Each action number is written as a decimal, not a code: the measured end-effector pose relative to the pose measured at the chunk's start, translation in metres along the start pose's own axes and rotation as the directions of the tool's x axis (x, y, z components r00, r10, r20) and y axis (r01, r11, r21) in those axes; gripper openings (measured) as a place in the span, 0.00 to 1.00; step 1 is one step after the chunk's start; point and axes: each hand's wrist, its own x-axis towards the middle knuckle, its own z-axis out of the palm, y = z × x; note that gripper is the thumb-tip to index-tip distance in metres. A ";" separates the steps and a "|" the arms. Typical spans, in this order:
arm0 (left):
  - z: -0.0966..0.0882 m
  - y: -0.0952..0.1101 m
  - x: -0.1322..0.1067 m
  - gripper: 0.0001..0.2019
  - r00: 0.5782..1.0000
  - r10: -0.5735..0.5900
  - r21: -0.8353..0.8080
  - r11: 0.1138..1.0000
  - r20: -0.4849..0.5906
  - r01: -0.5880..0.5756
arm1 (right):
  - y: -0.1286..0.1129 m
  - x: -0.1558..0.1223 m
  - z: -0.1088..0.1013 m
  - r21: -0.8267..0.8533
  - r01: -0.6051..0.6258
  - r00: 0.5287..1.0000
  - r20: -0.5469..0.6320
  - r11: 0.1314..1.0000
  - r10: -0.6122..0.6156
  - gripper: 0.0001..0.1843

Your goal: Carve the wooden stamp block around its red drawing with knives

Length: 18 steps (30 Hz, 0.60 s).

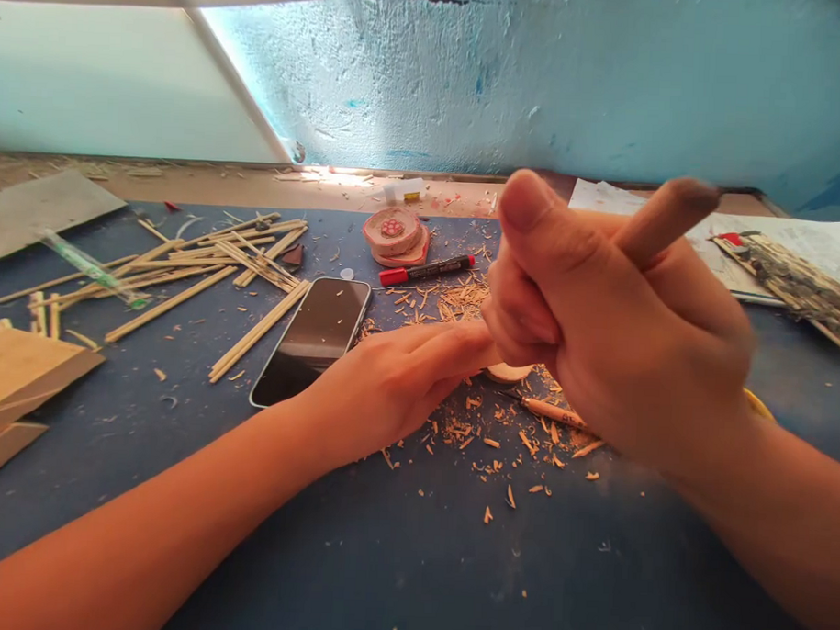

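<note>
My right hand is raised close to the camera, its fingers wrapped round a rounded wooden handle with a dark end. The working end of that tool is hidden in the fist. Lower and to the left, my left hand stretches over the wood shavings, fingers extended. Its fingertips disappear behind the right hand. Just by them a pale round wood piece shows in part; whether they touch it I cannot tell. Under the right hand lies a thin tool with a wooden handle, on the shavings.
Left of my hands lie a phone, several thin wooden sticks and a cardboard piece. Behind are a red marker and a carved round wood piece. A stick panel rests on papers at right, before a blue wall.
</note>
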 end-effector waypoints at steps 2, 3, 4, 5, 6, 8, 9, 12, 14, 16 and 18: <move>0.000 0.001 0.001 0.21 0.999 0.040 -0.053 0.998 -0.017 -0.041 | 0.004 -0.005 -0.001 -0.068 -0.031 0.999 -0.022 0.997 0.029 0.35; 0.000 0.002 0.002 0.22 0.999 0.039 -0.076 0.996 -0.016 -0.040 | 0.005 -0.007 -0.001 -0.095 -0.054 0.998 -0.039 0.994 0.051 0.34; -0.001 0.004 0.003 0.22 1.000 0.028 -0.096 0.995 -0.014 -0.029 | 0.004 -0.008 -0.001 -0.109 -0.064 0.997 -0.058 0.992 0.058 0.34; -0.002 0.005 0.003 0.21 1.000 0.007 -0.115 0.993 -0.020 -0.009 | 0.002 -0.008 0.000 -0.101 -0.053 0.997 -0.064 0.993 0.046 0.34; -0.003 0.006 0.003 0.20 0.999 -0.026 -0.134 0.991 -0.028 0.022 | -0.003 -0.008 0.001 -0.065 -0.022 0.998 -0.060 0.998 0.019 0.34; -0.004 0.007 0.001 0.18 0.992 -0.113 -0.162 0.981 -0.053 0.104 | -0.017 -0.005 0.003 0.070 0.060 0.996 -0.074 0.996 -0.055 0.34; -0.004 0.007 -0.001 0.18 0.985 -0.157 -0.174 0.974 -0.067 0.143 | -0.024 -0.002 0.004 0.140 0.086 0.992 -0.101 0.986 -0.072 0.35; 0.001 0.005 -0.006 0.17 0.961 -0.243 -0.228 0.951 -0.129 0.209 | -0.037 0.008 0.000 0.169 0.073 0.967 -0.252 0.983 -0.028 0.42; 0.006 0.004 -0.008 0.15 0.945 -0.257 -0.290 0.937 -0.201 0.193 | -0.029 0.014 -0.011 0.029 0.001 0.971 -0.239 1.000 0.006 0.43; 0.009 0.004 -0.007 0.15 0.926 -0.266 -0.346 0.924 -0.268 0.165 | -0.010 0.020 -0.027 -0.202 -0.052 0.998 -0.057 0.978 0.041 0.36; 0.012 0.005 -0.006 0.16 0.912 -0.264 -0.376 0.917 -0.314 0.136 | 0.012 0.025 -0.043 -0.411 -0.026 0.996 0.064 0.911 0.057 0.27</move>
